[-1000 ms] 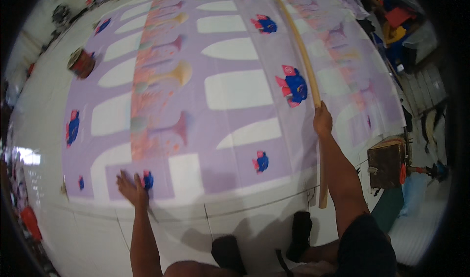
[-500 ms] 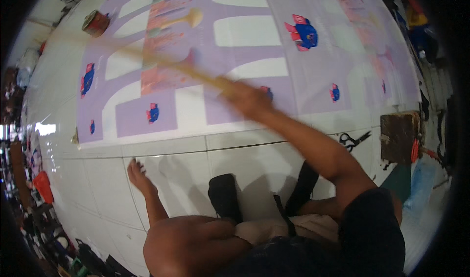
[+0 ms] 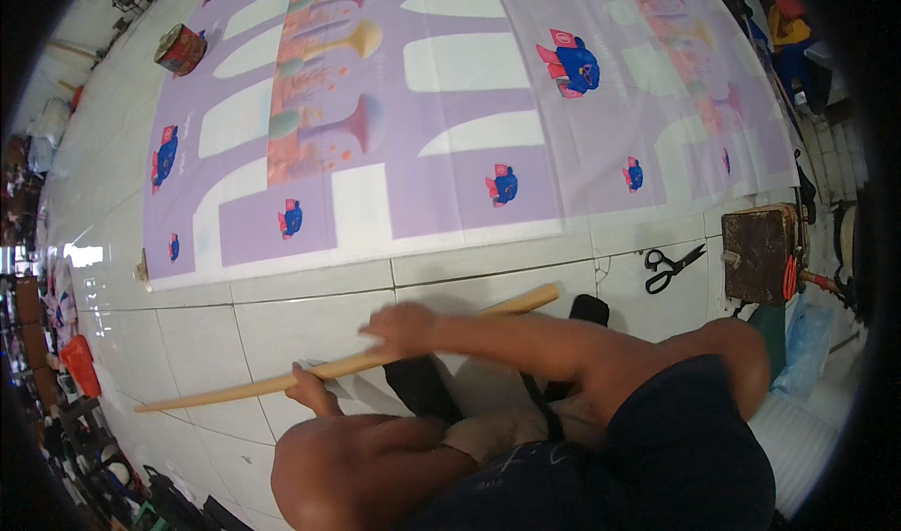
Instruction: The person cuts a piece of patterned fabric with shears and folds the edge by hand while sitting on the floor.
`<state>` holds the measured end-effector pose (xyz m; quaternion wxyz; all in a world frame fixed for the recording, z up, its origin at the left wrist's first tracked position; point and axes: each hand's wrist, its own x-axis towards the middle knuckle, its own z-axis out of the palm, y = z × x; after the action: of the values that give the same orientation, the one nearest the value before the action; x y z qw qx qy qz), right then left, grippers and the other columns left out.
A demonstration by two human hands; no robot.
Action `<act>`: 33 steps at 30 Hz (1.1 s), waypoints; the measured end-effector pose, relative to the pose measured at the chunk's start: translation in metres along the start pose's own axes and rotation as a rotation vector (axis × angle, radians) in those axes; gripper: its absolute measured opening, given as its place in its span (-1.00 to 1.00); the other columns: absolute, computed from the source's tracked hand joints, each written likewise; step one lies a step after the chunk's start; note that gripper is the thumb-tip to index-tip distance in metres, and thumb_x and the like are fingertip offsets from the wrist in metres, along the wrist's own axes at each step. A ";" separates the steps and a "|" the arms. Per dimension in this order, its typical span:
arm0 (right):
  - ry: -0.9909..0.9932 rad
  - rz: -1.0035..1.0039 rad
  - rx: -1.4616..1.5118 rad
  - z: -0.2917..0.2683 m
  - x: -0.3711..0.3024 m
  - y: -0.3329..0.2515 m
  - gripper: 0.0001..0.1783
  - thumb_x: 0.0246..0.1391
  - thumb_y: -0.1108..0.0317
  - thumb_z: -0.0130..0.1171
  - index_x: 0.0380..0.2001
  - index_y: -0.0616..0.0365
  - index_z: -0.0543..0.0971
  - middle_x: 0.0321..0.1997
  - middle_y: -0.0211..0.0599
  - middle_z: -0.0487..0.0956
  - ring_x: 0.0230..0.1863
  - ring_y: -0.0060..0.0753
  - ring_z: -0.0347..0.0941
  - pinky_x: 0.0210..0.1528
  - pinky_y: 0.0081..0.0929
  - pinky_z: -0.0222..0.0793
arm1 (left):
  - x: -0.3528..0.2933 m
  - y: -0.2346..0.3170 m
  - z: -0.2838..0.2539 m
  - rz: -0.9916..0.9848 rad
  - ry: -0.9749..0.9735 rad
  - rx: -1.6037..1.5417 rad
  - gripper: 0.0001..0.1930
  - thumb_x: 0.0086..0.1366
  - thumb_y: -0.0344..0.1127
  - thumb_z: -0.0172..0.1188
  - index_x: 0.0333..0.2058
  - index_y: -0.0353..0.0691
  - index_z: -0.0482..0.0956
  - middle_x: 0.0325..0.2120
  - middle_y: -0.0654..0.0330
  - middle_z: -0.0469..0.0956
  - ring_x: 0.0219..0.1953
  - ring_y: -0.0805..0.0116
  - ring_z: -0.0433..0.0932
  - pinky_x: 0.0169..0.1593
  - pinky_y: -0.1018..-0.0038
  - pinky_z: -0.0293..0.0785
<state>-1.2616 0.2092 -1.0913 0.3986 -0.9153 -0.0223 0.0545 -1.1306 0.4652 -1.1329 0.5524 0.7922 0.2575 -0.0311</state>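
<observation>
A long pale wooden stick (image 3: 230, 392) runs slantwise across in front of my legs, low over the white tiles. My left hand (image 3: 316, 392) is closed round it left of its middle. Over the same stick, my right hand (image 3: 405, 331) has its fingers stretched out to the left and apart, somewhat blurred; whether the palm touches the wood I cannot tell. Beyond both hands lies a large printed lilac sheet (image 3: 366, 193) with white arch shapes and blue-and-pink figures, spread flat on the floor.
Black-handled scissors (image 3: 671, 268) lie on the tiles to the right, beside a worn brown box-like block (image 3: 758, 257). A rusty tin can (image 3: 180, 50) stands at the sheet's far left edge. Clutter with a red-orange bag (image 3: 82, 365) lines the left side.
The stick has come back from over the sheet to near my legs. My left hand, empty before, has closed on it, and my right hand has loosened its grip and opened.
</observation>
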 end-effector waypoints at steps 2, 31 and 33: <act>0.200 0.142 0.091 -0.035 0.004 0.045 -0.54 0.19 -0.05 0.17 -0.01 0.03 0.59 -0.12 -0.12 0.62 -0.08 -0.01 0.56 0.00 -0.04 0.43 | 0.016 0.011 -0.004 -0.032 0.087 0.175 -0.47 0.28 -0.25 0.22 0.03 -0.61 0.34 -0.07 -0.21 0.50 -0.14 0.05 0.56 -0.14 0.10 0.57; 0.220 0.866 -0.673 -0.272 -0.222 0.222 -0.29 0.23 -0.13 0.11 0.35 -0.05 0.32 0.31 -0.03 0.37 0.29 0.04 0.34 0.20 0.02 0.37 | -0.032 0.096 0.183 1.345 -0.803 0.933 -0.30 0.29 -0.06 0.24 0.34 -0.15 0.29 0.40 -0.21 0.07 0.43 -0.29 0.00 0.44 -0.14 -0.14; 0.035 0.841 -0.659 -0.313 -0.239 0.191 -0.32 0.25 -0.12 0.09 0.33 -0.05 0.33 0.24 -0.03 0.43 0.22 0.03 0.40 0.15 -0.02 0.41 | -0.034 0.089 0.184 1.425 -0.832 0.912 -0.29 0.28 0.00 0.25 0.34 -0.13 0.29 0.39 -0.22 0.09 0.42 -0.33 0.02 0.41 -0.20 -0.11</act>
<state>-1.4629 -0.1684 -1.0002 0.0343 -0.9226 0.3371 0.1843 -1.0769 0.2658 -1.1161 0.1255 0.8280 -0.5427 -0.0642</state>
